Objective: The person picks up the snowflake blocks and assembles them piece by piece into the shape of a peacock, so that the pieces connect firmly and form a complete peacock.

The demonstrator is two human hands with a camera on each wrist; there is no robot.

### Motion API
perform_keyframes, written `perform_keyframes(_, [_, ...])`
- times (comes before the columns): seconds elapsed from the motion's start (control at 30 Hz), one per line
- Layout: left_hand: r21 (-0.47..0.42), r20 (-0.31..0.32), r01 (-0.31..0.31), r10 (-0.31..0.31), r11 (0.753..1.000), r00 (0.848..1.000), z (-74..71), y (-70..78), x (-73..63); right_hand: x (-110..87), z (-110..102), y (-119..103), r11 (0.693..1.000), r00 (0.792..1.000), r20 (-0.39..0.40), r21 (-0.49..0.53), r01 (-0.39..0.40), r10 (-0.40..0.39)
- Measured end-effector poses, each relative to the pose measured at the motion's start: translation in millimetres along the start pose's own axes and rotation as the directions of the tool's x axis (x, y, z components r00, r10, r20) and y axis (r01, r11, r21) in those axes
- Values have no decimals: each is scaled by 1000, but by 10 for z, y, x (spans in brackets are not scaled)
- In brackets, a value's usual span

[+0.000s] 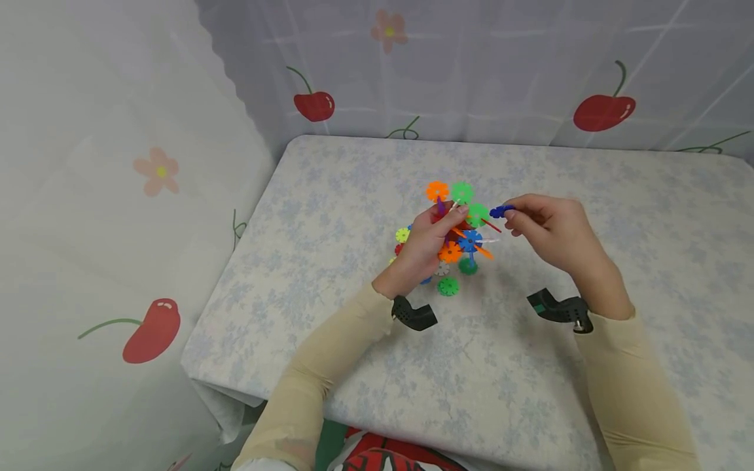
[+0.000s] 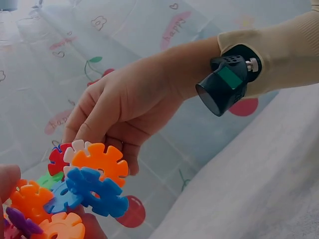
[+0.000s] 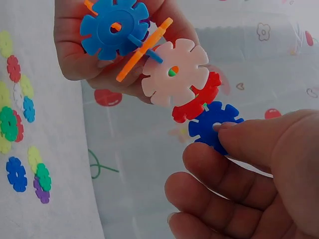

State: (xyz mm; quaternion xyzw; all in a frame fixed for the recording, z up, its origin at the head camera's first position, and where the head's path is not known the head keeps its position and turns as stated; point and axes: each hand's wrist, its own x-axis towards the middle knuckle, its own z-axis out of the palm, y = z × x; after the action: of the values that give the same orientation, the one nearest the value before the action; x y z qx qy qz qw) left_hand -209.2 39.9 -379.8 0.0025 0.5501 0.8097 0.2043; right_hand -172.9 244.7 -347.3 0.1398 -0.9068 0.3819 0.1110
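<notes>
My left hand (image 1: 417, 247) grips a cluster of interlocked snowflake discs (image 1: 469, 241) in orange, green, blue, red and pale pink, held above the table. In the right wrist view a pale pink disc (image 3: 154, 84) and a red disc (image 3: 185, 113) form the end of the cluster facing my right hand. Between thumb and forefinger my right hand (image 1: 556, 229) pinches a dark blue snowflake disc (image 3: 203, 128). The dark blue disc overlaps the red one's edge in that view. An orange disc (image 2: 117, 167) and a blue disc (image 2: 110, 201) show large in the left wrist view.
Loose snowflake discs lie on the table under the left hand, among them a green disc (image 1: 448, 286), a dark green disc (image 1: 468, 267) and a yellow disc (image 1: 402, 235). A pale floral cloth (image 1: 330, 196) covers the table. Cherry-printed curtains (image 1: 471, 78) hang behind and at the left.
</notes>
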Motion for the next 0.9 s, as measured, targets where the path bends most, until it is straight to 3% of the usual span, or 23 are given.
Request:
perform_keyframes(0.2, [74, -3, 15, -15, 997, 1000, 20, 17, -10, -22, -25, -54, 991, 995, -23, -93, 92, -95])
perform_keyframes(0.4, [93, 21, 7, -9, 996, 1000, 16, 5, -4, -32, -13, -80, 978, 986, -26, -130, 162, -167])
perform_keyframes(0.63, [107, 29, 18, -22, 994, 999, -11, -9, -7, -25, 53, -81, 939, 951, -59, -190, 288, -304])
perform_keyframes(0.9, [81, 44, 45, -49, 996, 998, -26, -10, -3, -23, 118, -58, 921, 930, -102, -210, 327, -354])
